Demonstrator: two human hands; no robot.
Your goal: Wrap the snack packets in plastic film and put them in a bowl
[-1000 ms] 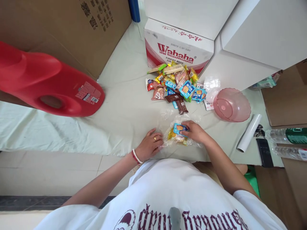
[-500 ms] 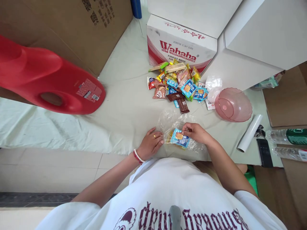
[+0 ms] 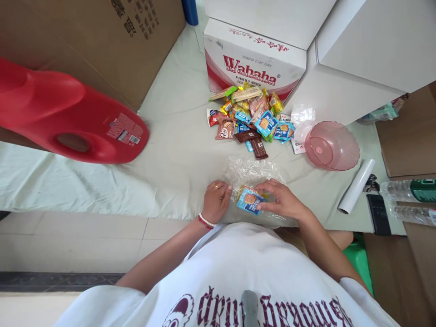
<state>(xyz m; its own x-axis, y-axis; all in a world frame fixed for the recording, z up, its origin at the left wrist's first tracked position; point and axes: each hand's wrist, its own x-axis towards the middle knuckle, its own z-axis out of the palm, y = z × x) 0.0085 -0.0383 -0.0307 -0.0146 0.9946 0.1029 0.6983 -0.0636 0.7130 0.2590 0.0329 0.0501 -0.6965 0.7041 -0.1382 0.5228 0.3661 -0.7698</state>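
A clear plastic bag [image 3: 259, 169] lies crumpled on the cloth in front of me. At its left edge, my left hand [image 3: 217, 200] is closed with curled fingers, seemingly on the film; the fingertips are partly hidden. My right hand [image 3: 282, 200] grips a blue snack packet [image 3: 250, 200] between thumb and fingers, over the bag. A bit of yellow wrapper shows behind that packet. Farther off sits a heap of wrapped snacks: brown bars [image 3: 259, 148], another blue packet [image 3: 267, 122], a red wrapper [image 3: 214, 117] and pale sticks in green-ended wrap [image 3: 246, 94].
A white-and-red Wahaba water carton [image 3: 255, 59] backs the heap. To the right are a pink translucent bowl [image 3: 345, 145], a white roll [image 3: 356, 186], a black phone [image 3: 379, 215] and plastic bottles [image 3: 397, 190]. A big red jug [image 3: 98, 104] stands left, beside a cardboard box [image 3: 85, 41].
The blue packet in my right hand has shifted slightly left and tilted, and my right fingers now spread along its edge. My left hand has turned more upright, its fingers curled closer.
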